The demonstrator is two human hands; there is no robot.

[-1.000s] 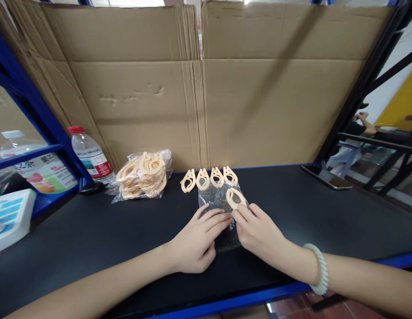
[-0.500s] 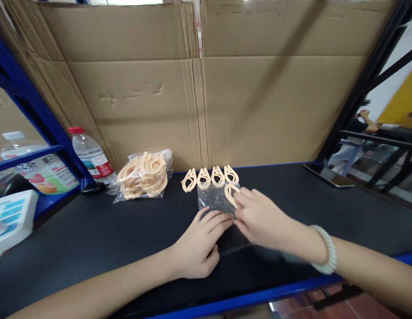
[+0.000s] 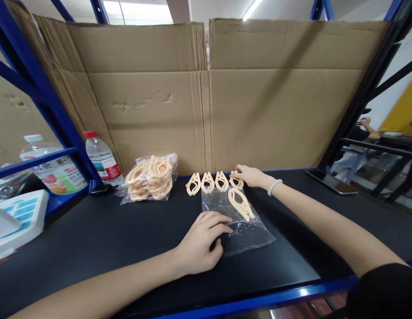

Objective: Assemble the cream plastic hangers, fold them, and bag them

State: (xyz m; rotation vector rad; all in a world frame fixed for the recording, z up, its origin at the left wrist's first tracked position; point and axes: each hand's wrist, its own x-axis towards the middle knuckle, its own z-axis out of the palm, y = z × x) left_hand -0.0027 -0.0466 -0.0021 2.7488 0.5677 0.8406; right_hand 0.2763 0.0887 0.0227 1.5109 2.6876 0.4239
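Observation:
A clear plastic bag point(image 3: 248, 239) lies flat on the black tabletop. One beige folding hanger point(image 3: 240, 204), folded into a teardrop loop, is at the bag's upper part; whether it is inside or on top I cannot tell. Behind the bag, similar hangers stand in a row, among them a left one point(image 3: 193, 184), a middle one point(image 3: 208, 183) and another point(image 3: 221, 181). My right hand point(image 3: 254, 176) has its fingers closed on the rightmost hanger point(image 3: 236, 182), partly covering it. My left hand point(image 3: 204, 241) rests palm down, fingers apart, fingertips at the bag's left edge.
A bagged pile of beige hangers point(image 3: 151, 179) sits at the back left, beside a red-capped bottle point(image 3: 102, 159). A white device with blue keys point(image 3: 20, 217) stands far left. A phone point(image 3: 332, 181) lies at the right. Cardboard point(image 3: 159, 106) walls the back.
My right hand has let go of the hanger at the bag and moved back to the rightmost hanger in the row. My left hand stays near the bag's edge. The view has tilted up.

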